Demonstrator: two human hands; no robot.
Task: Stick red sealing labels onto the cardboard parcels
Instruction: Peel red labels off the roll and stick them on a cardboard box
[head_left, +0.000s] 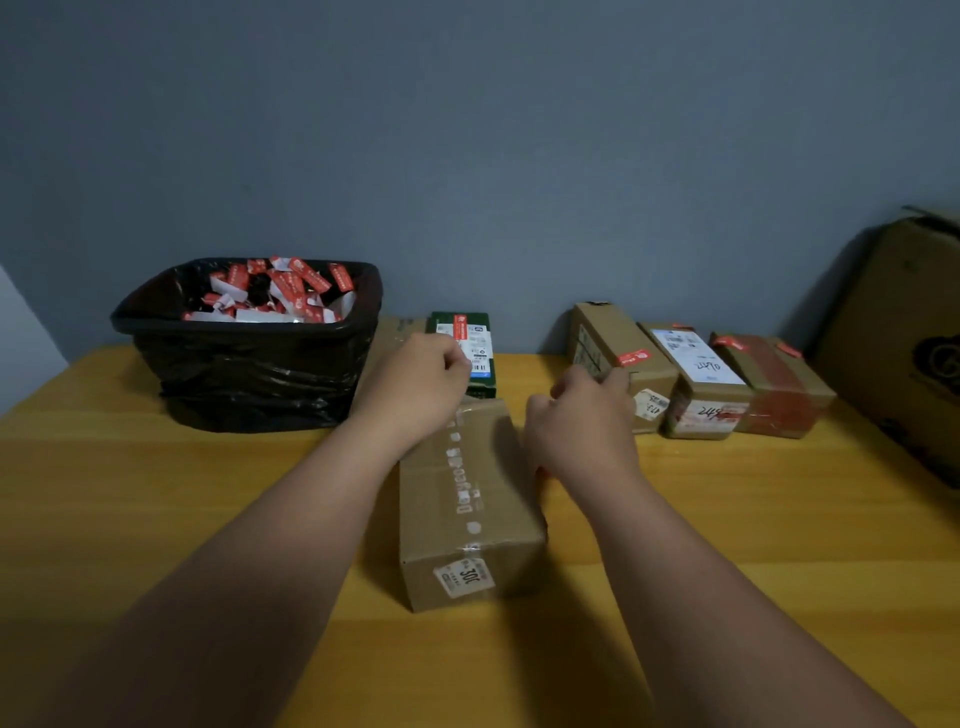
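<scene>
- A yellow wooden worktop (156, 493) stands against a plain blue-grey wall (467, 130).
- Both bare forearms reach forward over a long cardboard parcel (467, 499) lying in the middle of the worktop, its taped seam facing up and a small white sticker on its near end.
- The left hand (421, 384) hovers above the parcel's far end with fingers curled in; whether it holds anything cannot be made out.
- The right hand (576, 431) is beside the parcel's right edge, fingers curled; a sliver of red shows under the wrist, too hidden to identify.
- Just behind the left hand lies a green box (462, 325) bearing a red label.
- To the right, three brown parcels (701, 384) sit side by side, each with a red label on top.
- At far left, a bin lined with a black bag (249, 374) holds red and white label scraps.
- A large cardboard box (904, 332) leans at the right edge.
</scene>
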